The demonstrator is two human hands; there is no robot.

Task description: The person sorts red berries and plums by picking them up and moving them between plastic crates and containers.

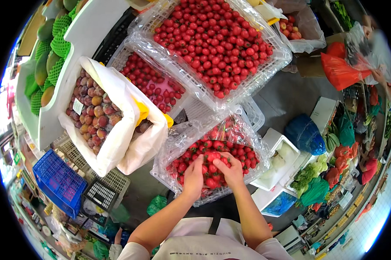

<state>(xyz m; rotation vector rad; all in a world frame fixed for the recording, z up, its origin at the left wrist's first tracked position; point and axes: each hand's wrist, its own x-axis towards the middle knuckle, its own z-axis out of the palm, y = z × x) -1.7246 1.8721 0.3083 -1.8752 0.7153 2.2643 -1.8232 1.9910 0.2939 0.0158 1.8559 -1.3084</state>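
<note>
Before me is a plastic crate [195, 204] lined with clear film and filled with red cherry tomatoes [244, 151]. My left hand [193, 177] and my right hand [230, 170] are down among them, cupped around a small heap of tomatoes [211, 168] from either side. The fingers of both hands are largely hidden by fruit. The right thumb lies over the tomatoes, and the left hand stands on edge. Beyond it, a larger film-wrapped crate [247, 92] holds a wide layer of loose cherry tomatoes [211, 42].
At left stand a white-lined box [107, 159] of plums [94, 113] and a foam box [54, 113] of mangoes in green netting. Behind the plums is another tomato crate [179, 112]. To the right are foam boxes [288, 149], a blue bag [306, 135] and a person [380, 55] near a red bag [341, 71].
</note>
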